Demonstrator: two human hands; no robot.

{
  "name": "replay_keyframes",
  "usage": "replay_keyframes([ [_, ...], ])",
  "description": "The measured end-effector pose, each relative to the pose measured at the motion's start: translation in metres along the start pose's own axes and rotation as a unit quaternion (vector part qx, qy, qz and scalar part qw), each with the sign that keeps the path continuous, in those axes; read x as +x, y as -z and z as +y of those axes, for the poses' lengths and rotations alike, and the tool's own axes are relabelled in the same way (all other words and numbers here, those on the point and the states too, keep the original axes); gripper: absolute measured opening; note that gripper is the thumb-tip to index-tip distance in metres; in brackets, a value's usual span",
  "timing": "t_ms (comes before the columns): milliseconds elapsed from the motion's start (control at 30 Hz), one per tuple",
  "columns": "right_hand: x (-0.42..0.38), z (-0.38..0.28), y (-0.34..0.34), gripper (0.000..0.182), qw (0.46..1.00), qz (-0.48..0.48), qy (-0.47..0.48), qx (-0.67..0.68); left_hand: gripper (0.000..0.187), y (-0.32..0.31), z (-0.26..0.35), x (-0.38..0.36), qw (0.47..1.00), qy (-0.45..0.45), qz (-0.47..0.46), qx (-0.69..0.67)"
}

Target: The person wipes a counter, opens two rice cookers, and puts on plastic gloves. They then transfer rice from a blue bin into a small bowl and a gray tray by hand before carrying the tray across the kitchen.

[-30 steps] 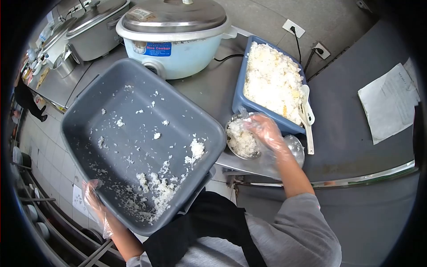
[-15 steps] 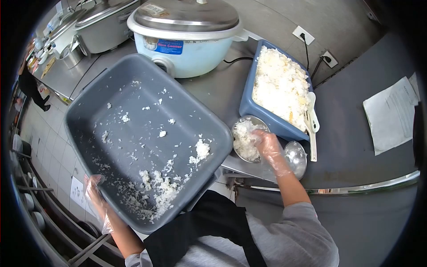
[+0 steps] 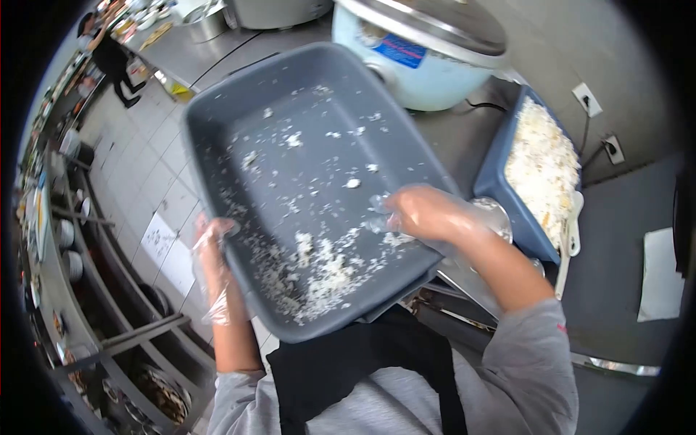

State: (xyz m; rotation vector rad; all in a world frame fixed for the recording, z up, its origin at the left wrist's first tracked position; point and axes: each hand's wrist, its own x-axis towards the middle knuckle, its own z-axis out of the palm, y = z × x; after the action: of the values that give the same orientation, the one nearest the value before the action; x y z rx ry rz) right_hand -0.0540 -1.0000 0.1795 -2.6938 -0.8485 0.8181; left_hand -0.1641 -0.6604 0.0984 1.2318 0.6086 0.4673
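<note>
A large grey plastic tub (image 3: 312, 138) fills the middle of the view, tilted toward me, with loose rice (image 3: 330, 279) gathered at its near end and grains scattered over its floor. My left hand (image 3: 214, 235), in a clear plastic glove, grips the tub's left rim. My right hand (image 3: 413, 212), gloved too, reaches over the right rim into the tub, just above a small clump of rice; its fingertips are blurred and partly hidden. Behind the right forearm, a metal bowl (image 3: 496, 217) shows only in part.
A blue tub (image 3: 500, 163) heaped with rice stands at the right, a white rice paddle (image 3: 573, 225) against its side. Behind is a light-blue rice cooker (image 3: 428, 72). Shelving (image 3: 138, 333) runs along the left. A person in black (image 3: 112, 58) stands far off at upper left.
My right hand has left the rice in the metal bowl and moved left into the grey tub. My left hand keeps its hold on the rim. The whole view has shifted.
</note>
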Motion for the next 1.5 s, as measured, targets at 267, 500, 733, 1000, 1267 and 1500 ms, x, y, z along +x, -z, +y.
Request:
replay_keyframes([
  [267,0.068,0.007,-0.071,0.060,0.946,-0.306,0.041,-0.096,0.030,-0.022,0.020,-0.009,0.998,0.051,0.024,-0.028],
  [500,0.076,-0.088,-0.096,0.054,0.895,-0.340,0.094,0.273,0.031,-0.019,0.026,-0.001,0.997,0.070,-0.009,-0.017],
  [733,0.132,-0.101,-0.057,0.048,0.981,-0.099,0.097,0.132,0.026,-0.019,0.030,-0.003,0.997,0.071,-0.041,-0.014],
  [1000,0.092,-0.124,-0.114,0.062,0.915,-0.308,0.246,0.081,0.030,-0.020,0.031,-0.009,0.992,0.090,-0.040,-0.075],
  [1267,0.105,-0.131,-0.103,0.055,0.833,-0.504,0.174,0.150,0.035,-0.015,0.027,0.000,0.988,0.099,-0.062,-0.104],
  [1500,0.096,-0.105,-0.068,0.048,0.805,-0.537,0.148,0.204,0.023,-0.012,0.039,-0.006,0.983,0.086,-0.126,-0.100],
])
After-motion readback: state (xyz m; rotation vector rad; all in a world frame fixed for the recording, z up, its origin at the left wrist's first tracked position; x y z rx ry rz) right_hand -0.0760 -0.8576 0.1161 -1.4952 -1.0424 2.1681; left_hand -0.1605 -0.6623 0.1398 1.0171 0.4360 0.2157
